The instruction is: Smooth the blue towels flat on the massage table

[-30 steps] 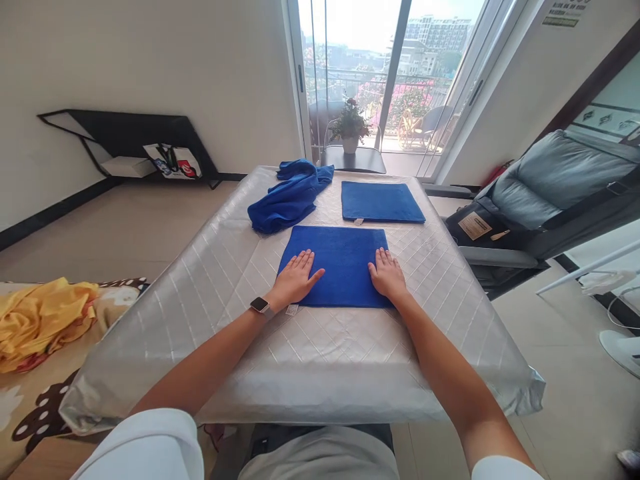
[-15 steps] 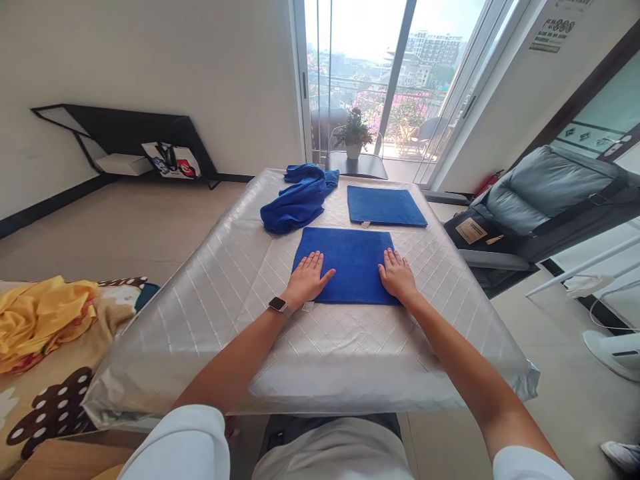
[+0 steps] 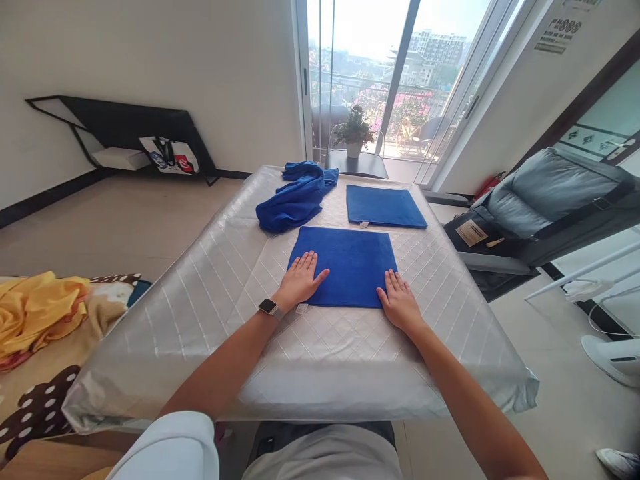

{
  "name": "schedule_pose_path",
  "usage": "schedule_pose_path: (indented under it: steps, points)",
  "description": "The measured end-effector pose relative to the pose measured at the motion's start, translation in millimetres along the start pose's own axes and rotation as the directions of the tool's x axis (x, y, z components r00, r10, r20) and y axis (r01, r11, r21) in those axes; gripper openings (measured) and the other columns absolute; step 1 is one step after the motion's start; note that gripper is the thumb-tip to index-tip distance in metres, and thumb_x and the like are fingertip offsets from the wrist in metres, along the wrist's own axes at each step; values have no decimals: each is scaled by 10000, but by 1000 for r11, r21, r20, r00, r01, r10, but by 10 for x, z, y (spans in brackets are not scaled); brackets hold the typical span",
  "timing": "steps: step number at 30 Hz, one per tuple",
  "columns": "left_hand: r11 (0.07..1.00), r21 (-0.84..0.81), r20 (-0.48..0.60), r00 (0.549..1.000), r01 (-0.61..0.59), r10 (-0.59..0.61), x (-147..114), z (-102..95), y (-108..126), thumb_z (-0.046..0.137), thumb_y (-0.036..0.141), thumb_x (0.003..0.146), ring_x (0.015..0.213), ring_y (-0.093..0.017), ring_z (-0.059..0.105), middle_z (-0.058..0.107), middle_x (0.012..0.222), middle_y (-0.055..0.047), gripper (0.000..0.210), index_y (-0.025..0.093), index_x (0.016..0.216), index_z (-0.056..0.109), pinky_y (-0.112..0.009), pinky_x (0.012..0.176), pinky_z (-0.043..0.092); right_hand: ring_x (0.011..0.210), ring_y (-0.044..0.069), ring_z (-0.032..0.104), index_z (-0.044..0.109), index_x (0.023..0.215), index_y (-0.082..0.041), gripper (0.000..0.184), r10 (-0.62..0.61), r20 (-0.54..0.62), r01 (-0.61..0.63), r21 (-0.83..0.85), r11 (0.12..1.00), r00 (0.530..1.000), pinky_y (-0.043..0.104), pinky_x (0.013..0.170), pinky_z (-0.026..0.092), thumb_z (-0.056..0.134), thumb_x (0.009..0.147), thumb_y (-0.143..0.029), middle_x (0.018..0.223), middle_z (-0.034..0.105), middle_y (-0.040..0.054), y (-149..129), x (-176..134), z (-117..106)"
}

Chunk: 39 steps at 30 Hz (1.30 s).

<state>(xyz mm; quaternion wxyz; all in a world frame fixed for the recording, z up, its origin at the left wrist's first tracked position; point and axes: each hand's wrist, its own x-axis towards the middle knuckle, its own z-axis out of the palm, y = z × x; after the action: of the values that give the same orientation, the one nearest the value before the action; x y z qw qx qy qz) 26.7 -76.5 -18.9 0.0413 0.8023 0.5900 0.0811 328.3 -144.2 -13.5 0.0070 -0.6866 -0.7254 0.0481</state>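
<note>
A folded blue towel (image 3: 345, 267) lies flat in front of me on a table with a silvery quilted cover (image 3: 220, 287). My left hand (image 3: 301, 279) rests open on its left side, fingers stretched out and thumb apart. On the near right corner lies my right hand (image 3: 399, 297), also open and flat, partly off the cloth. A small white tag (image 3: 302, 309) sticks out at the near left edge. Beyond, another folded blue towel (image 3: 385, 205) lies to the right, and a crumpled blue towel (image 3: 297, 200) is heaped to the left.
A potted plant (image 3: 354, 132) stands on a chair (image 3: 356, 163) past the table's far edge. To the right is a grey padded armchair (image 3: 555, 193) with a black bag. Yellow cloth (image 3: 40, 310) lies on a patterned bed cover at the left. A person's shoe (image 3: 620, 462) shows lower right.
My right hand has slid toward me along the towel's right side to its near corner. My left hand stays on the left side, and the view has shifted slightly.
</note>
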Motion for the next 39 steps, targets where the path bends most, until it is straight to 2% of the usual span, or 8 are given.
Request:
schedule_pose_path:
  steps: [9,13,16,18,21,25,34,39]
  points:
    - [973,66,-64,975,219,-215,33,-97,-245,90,619,1039,1570,-289,233,267,1672,-228,864,-16,1593,278,-432,1282,189,1596,246,117,207,1651,-102,684,-8,-2,8,35,999,1000,445,1291,133,189,1082,-479,1722,160,96,-29,-2,-16]
    - [993,13,-22,993,-115,116,-21,-97,356,122,620,1047,1576,-258,210,257,1682,-198,842,4,1597,286,-386,1288,169,1595,249,128,221,1648,-105,678,-8,-8,9,45,999,1000,450,1289,140,194,1082,-477,1721,167,95,-41,-7,-18]
    - [915,-68,7,917,-398,399,-37,8,1009,140,626,1050,1573,-217,223,304,1674,-147,793,90,1609,312,-369,1281,190,1593,252,139,233,1647,-112,664,-17,-34,18,26,999,999,453,1286,153,213,1080,-457,1718,185,101,-35,-23,-25]
    - [865,-93,-36,870,-493,492,-29,93,1358,155,621,1054,1572,-205,221,311,1673,-128,763,130,1619,303,-373,1290,156,1593,253,142,240,1644,-106,648,-36,-33,36,1,999,999,448,1284,164,229,1075,-414,1718,183,105,-24,-39,-34]
    - [857,-116,-65,865,-502,498,-20,175,1582,160,627,1052,1572,-208,222,299,1675,-129,772,126,1629,273,-378,1296,136,1594,252,135,243,1646,-113,637,-67,-17,66,-22,998,998,438,1284,170,249,1068,-381,1721,165,97,-16,-56,-48]
    - [893,-90,-24,897,-441,440,-69,158,1329,137,641,1046,1580,-225,197,282,1680,-139,808,92,1618,290,-405,1300,134,1592,250,145,243,1642,-95,663,-31,-24,31,1,1000,999,437,1288,151,234,1076,-440,1718,183,95,-33,-48,-53]
    - [984,62,63,985,-165,161,-594,3,94,170,542,1072,1585,-245,169,238,1696,-127,725,84,1629,248,-458,1297,164,1596,238,116,212,1649,-97,681,-6,-3,6,38,999,1000,443,1292,130,214,1080,-471,1724,155,87,-35,-21,-41]
    - [983,91,33,987,-160,158,-818,10,-13,182,433,1081,1581,-243,183,241,1694,-127,654,78,1625,258,-457,1295,186,1593,244,136,228,1648,-110,671,-6,-14,6,10,1000,1000,442,1291,140,220,1081,-468,1721,179,94,-29,-9,-19]
